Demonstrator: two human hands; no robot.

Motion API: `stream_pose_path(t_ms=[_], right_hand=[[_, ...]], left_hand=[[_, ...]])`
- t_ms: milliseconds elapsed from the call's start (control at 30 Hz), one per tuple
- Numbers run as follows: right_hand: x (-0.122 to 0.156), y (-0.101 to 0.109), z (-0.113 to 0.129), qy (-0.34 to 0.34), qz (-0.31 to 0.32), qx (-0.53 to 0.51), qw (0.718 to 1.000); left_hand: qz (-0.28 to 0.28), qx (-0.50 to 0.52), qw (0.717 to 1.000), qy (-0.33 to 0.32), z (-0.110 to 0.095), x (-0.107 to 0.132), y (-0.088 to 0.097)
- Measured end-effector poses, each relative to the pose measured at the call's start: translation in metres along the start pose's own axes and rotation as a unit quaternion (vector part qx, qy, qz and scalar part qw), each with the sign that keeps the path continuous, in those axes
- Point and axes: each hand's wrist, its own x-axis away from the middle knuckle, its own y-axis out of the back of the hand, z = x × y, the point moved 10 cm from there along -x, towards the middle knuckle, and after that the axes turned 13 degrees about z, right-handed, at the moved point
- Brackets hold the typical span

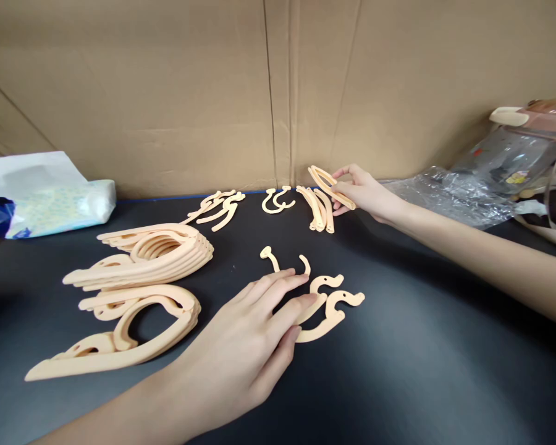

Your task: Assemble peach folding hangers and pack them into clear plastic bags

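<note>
My left hand point(259, 334) lies over several peach plastic hooks on the black table, fingers stretched out and slightly apart. Its fingertips touch or nearly touch an S-shaped hook point(327, 321), and other hooks are partly hidden under it. Farther back, my right hand point(359, 191) is closed on a curved peach hanger arm point(323, 179), held tilted between thumb and fingers. Just below it, several similar loose hanger arms point(319, 209) lie side by side. Two more hooks point(272, 203) rest left of these.
Stacked folded hangers point(167, 266) stand at the left. More loose pieces point(220, 207) lie behind them. A tissue pack point(65, 204) is at the far left. On the right are clear plastic wrap point(454, 194) and a transparent bottle point(505, 157). A cardboard wall point(189, 93) borders the back.
</note>
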Motion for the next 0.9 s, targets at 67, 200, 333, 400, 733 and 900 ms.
stream_pose_path(t_ms=[67, 200, 333, 400, 733, 900], right_hand=[[0.002, -0.004, 0.002, 0.017, -0.001, -0.017, 1.0], [0.005, -0.004, 0.007, 0.047, -0.012, -0.038, 0.998], [0.009, -0.002, 0.018, 0.074, -0.022, -0.042, 0.996], [0.014, -0.008, 0.027, 0.095, 0.004, -0.026, 0.995], [0.066, -0.09, 0.052, 0.218, 0.243, 0.286, 0.901], [0.076, -0.108, 0.046, 0.197, 0.314, 0.366, 0.854]], left_hand=[[0.0, 0.0, 1.0, 0.001, 0.0, 0.0, 0.0], [-0.009, -0.004, 1.0, 0.006, 0.001, 0.001, -0.001], [-0.011, -0.016, 1.0, 0.02, 0.003, 0.003, -0.002], [-0.008, -0.017, 1.0, 0.015, 0.003, 0.003, -0.003], [-0.007, -0.002, 0.999, -0.045, -0.01, 0.001, 0.003], [0.006, 0.02, 0.997, -0.079, -0.018, 0.001, 0.004]])
